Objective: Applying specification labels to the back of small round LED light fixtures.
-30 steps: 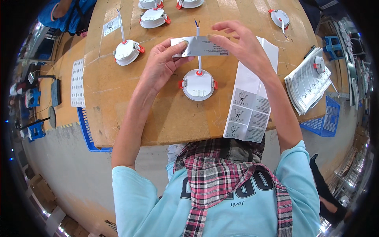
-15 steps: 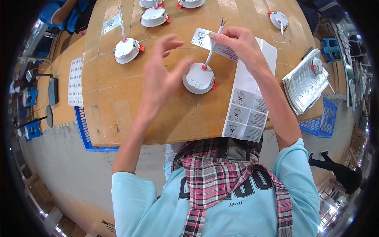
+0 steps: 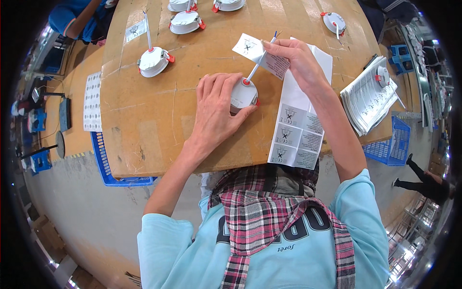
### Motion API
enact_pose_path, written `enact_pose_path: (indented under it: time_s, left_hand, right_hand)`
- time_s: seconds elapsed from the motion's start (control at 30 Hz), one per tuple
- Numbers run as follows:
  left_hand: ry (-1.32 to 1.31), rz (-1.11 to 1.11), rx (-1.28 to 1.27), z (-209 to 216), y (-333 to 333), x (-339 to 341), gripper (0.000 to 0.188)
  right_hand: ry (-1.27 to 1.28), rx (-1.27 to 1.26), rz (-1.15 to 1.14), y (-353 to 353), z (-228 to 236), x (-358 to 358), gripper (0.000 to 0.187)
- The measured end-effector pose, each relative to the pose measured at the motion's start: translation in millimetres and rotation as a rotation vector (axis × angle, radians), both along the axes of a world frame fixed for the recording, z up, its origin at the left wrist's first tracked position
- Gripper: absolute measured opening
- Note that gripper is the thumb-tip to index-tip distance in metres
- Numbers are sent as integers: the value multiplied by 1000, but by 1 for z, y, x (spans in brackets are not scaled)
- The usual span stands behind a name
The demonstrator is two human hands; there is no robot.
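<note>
My left hand (image 3: 216,103) is closed round the left and near side of a round white downlight (image 3: 244,95), which rests on the table. A white cable (image 3: 254,71) rises from the downlight's red grommet, slanting up to the right, with bare wire ends at its tip. My right hand (image 3: 299,61) pinches a sticker label (image 3: 247,47) against the cable near its top. The label spreads out on both sides of the cable, its printed grey part hanging toward my right palm. Under my right forearm lies a long label sheet (image 3: 297,129) with several stickers near its front end.
Another downlight (image 3: 153,62) with a label (image 3: 135,31) on its cable stands at left. More downlights (image 3: 186,22) sit at the far edge, and one (image 3: 334,22) at far right. A paper stack (image 3: 365,103) bears a small downlight (image 3: 382,76). Blue baskets (image 3: 102,159) flank the table (image 3: 144,120).
My left hand has come down from the air beside the downlight and closed round it. My right hand still pinches the label at the cable, shifted slightly.
</note>
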State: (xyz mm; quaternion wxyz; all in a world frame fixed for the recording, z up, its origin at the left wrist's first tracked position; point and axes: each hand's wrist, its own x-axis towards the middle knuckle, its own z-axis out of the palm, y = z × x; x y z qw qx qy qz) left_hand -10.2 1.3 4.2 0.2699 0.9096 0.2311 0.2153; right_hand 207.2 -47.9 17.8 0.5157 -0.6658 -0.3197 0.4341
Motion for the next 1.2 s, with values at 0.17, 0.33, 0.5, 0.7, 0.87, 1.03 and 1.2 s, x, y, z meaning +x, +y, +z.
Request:
enact_pose_path:
  time_s: [0.17,0.33,0.5,0.7,0.87,1.03,1.2]
  left_hand:
    - [-28,6,-27,-7,-2,0,58]
    - [-27,5,-29,-5,-3,1,59]
    - [-25,-24,-5,-5,-2,0,59]
    - [-16,-26,3,-5,-3,1,62]
    - [-22,-13,3,-4,-5,0,61]
    - [-71,-6,-53,-1,1,-1,58]
    - [-402,-29,-1196,-2,68,1,44]
  right_hand:
    - [-321,19,65,-3,16,0,35]
    - [-405,-72,245,-2,19,-3,40]
    - [-349,-81,275,2,23,3,35]
    - [-313,-22,184,4,10,5,33]
    - [-439,24,126,3,23,-2,32]
    - [-579,-56,178,3,24,13,28]
    - [-476,-7,207,1,34,3,30]
